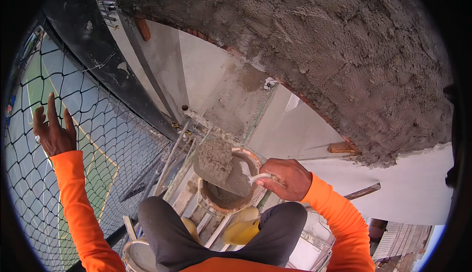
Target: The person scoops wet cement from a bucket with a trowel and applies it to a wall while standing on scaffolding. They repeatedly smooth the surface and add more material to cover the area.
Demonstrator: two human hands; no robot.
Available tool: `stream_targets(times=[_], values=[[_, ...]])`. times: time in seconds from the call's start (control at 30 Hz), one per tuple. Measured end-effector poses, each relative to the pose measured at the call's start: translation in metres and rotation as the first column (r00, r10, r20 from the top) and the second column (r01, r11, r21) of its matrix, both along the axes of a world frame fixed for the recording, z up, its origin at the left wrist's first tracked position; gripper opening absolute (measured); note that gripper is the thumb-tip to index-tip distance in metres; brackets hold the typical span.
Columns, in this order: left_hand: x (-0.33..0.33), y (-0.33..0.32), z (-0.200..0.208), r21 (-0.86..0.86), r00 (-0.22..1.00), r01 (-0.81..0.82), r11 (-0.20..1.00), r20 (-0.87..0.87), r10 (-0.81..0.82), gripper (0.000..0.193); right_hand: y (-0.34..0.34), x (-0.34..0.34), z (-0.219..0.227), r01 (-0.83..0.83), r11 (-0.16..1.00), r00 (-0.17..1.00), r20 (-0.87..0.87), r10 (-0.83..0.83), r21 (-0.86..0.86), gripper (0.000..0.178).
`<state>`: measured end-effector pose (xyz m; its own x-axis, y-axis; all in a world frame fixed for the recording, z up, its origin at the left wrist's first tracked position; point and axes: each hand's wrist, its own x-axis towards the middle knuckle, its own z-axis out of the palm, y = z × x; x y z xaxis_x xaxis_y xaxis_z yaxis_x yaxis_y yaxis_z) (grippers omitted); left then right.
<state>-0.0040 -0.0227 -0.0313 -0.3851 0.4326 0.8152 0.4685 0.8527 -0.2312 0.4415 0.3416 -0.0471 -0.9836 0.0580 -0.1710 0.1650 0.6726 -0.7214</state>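
The left hand, fingers spread open, is at the chain-link fence; whether it touches I cannot tell. Near the far edge of the scaffold, beyond 2 yellow boots, stands a round bucket. Over it, heaped grey mortar sits on a trowel. The right hand closes around the trowel's handle.

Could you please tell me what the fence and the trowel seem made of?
Fence: probably metal wire with a dark coating, judging by its linked diamond mesh. Trowel: likely metal, its flat blade smeared dull grey; the pale handle could be plastic or wood.
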Motion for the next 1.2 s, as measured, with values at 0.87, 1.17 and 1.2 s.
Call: stream_targets(times=[0.87, 1.17, 1.2], values=[[-0.056, -0.015, -0.032, 0.009, 0.936, -0.306, 0.952, -0.181, 0.302, 0.048, -0.062, 0.055, -0.192, -0.040, 0.821, 0.804, 0.506, -0.311, 0.569, 0.024], [-0.071, -0.020, -0.036, 0.025, 0.953, -0.277, 0.960, -0.123, 0.278, 0.046, -0.092, 0.002, -0.295, 0.035, 0.827, 0.769, 0.513, -0.381, 0.562, 0.028], [-0.070, -0.019, -0.037, 0.025, 0.946, -0.297, 0.955, -0.131, 0.298, 0.045, -0.096, 0.005, -0.290, 0.026, 0.869, 0.744, 0.571, -0.347, 0.495, 0.030]])
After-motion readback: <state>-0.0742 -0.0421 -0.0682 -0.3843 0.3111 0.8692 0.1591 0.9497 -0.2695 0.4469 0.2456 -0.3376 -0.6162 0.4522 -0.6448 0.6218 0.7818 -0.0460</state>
